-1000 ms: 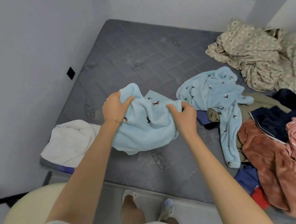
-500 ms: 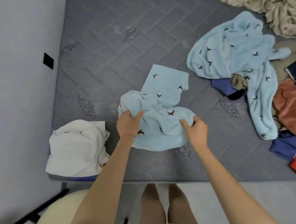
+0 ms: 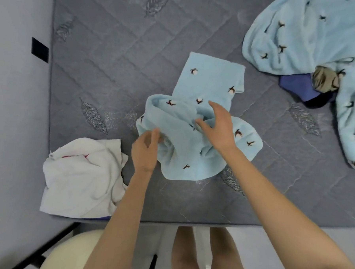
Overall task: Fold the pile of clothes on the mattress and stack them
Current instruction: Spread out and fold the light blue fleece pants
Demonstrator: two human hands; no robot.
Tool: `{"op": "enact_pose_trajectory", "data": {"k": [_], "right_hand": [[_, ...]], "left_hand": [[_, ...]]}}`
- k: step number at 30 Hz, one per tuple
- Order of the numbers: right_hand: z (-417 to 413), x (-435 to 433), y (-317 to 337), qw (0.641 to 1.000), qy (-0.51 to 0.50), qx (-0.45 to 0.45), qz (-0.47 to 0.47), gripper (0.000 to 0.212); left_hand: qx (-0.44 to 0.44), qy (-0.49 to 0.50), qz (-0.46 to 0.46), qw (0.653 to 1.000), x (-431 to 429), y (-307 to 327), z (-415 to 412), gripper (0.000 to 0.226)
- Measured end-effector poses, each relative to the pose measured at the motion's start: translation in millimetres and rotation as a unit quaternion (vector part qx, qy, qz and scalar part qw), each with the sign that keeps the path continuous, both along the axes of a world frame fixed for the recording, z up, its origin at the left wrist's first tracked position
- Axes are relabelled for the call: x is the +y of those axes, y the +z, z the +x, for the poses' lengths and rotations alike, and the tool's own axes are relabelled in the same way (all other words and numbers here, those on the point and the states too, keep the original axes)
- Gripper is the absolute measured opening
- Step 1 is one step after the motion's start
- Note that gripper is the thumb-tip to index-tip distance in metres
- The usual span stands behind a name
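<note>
Here the light blue garment, printed with small dark sprigs, lies crumpled near the front edge of the mattress. The left hand, blurred, pinches its left edge. The right hand hovers above it, fingers spread, holding nothing. A matching blue garment is cut off at the right.

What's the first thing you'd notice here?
A blue cloth with small dark sprigs lies crumpled in the middle of the grey mattress. The left hand grips its near-left edge and the right hand reaches over it, fingers spread. A white cloth sits at the near left corner; a matching blue heap lies far right.
</note>
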State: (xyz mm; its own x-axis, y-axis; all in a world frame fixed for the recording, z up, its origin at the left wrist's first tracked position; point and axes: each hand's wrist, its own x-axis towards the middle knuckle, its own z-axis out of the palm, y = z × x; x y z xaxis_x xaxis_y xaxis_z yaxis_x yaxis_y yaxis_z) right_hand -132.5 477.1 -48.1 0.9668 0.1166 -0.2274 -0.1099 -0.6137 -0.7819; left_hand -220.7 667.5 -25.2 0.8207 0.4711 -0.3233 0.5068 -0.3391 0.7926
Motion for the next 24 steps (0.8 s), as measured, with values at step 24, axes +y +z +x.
{"op": "enact_pose_trajectory", "data": {"k": [24], "right_hand": [[38, 28, -82, 0.979, 0.018, 0.198, 0.036, 0.030]], "left_hand": [[0.171, -0.304, 0.102, 0.932, 5, -68, 120, 0.046]]}}
